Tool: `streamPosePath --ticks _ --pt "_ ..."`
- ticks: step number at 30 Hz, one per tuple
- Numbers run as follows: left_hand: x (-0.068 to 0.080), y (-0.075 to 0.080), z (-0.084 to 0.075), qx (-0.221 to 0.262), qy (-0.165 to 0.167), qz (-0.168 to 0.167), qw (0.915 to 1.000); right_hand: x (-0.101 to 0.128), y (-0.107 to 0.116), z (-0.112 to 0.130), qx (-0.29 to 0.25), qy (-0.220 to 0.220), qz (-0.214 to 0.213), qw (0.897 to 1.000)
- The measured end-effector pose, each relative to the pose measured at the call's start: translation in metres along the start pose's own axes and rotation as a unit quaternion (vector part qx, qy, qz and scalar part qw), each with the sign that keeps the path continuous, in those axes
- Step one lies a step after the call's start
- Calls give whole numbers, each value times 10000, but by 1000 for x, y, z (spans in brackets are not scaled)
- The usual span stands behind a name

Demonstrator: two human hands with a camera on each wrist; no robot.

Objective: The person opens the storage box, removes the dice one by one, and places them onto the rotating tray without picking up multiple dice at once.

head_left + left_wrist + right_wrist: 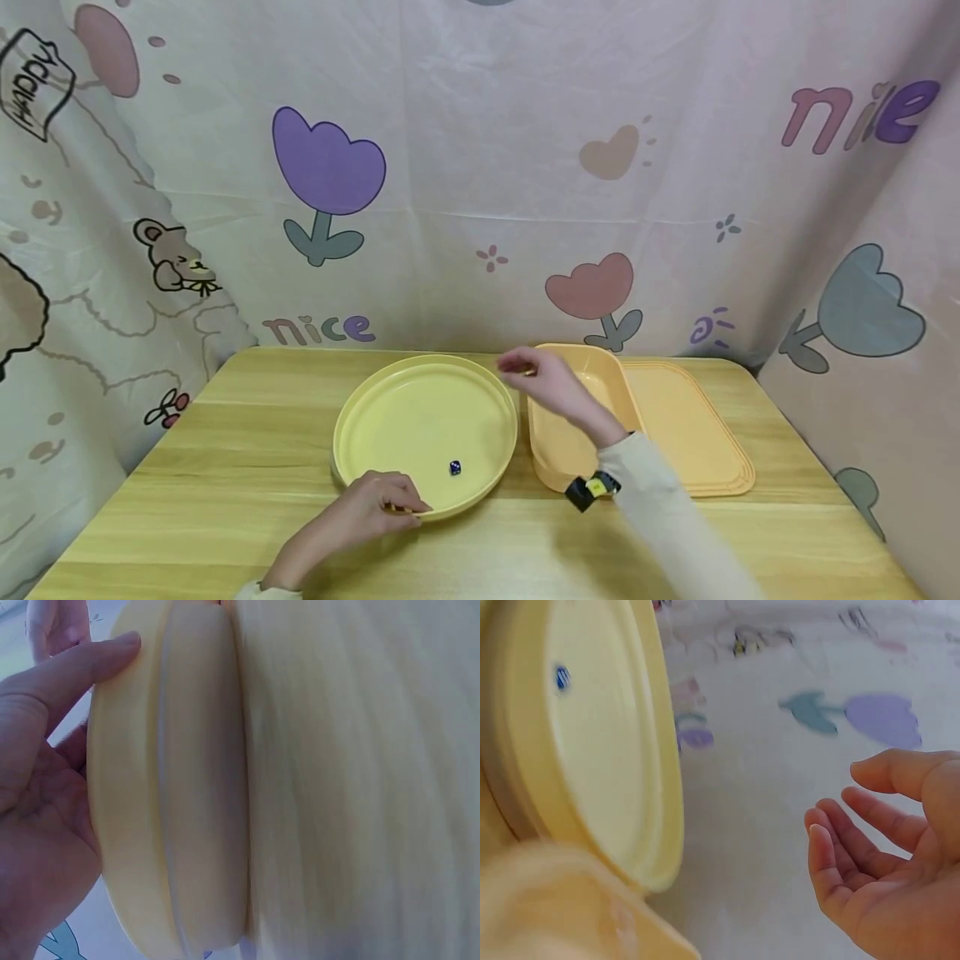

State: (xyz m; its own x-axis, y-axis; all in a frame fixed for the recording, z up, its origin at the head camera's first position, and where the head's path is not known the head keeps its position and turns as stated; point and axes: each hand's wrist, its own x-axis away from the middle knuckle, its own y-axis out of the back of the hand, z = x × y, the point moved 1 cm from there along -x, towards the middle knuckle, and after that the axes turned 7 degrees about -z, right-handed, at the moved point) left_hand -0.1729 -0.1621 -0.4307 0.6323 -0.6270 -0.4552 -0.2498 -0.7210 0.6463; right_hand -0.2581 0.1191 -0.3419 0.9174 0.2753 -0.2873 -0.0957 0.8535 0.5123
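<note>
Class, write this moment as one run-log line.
left hand: grips plate rim | right hand: empty, above box | die: in plate | lid: beside box

1 die [454,467] in plate [390,400], tub [555,454] right, lid [690,429] beyond

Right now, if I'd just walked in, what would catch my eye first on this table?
Probably the round yellow plate in the middle of the wooden table, with a tiny blue die lying inside near its front rim. The left hand holds that rim, while the right hand hovers empty above the gap between the plate and an orange box, whose lid lies beside it.
</note>
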Motion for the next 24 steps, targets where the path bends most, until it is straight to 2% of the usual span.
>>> streamPosePath --ticks 5,9,17,24 --pt "0 0 -1 40 140 44 9999 -22 27 -15 77 -279 -377 9989" --pt "0 -1 -1 52 148 36 9999 -34 39 -35 136 -586 -623 9962" --pt "2 -3 1 -33 57 32 10000 -39 45 -80 -41 -1027 -949 9902" --pt "3 -2 1 -44 127 50 9999 -41 45 -114 -46 -1659 -1215 9786"
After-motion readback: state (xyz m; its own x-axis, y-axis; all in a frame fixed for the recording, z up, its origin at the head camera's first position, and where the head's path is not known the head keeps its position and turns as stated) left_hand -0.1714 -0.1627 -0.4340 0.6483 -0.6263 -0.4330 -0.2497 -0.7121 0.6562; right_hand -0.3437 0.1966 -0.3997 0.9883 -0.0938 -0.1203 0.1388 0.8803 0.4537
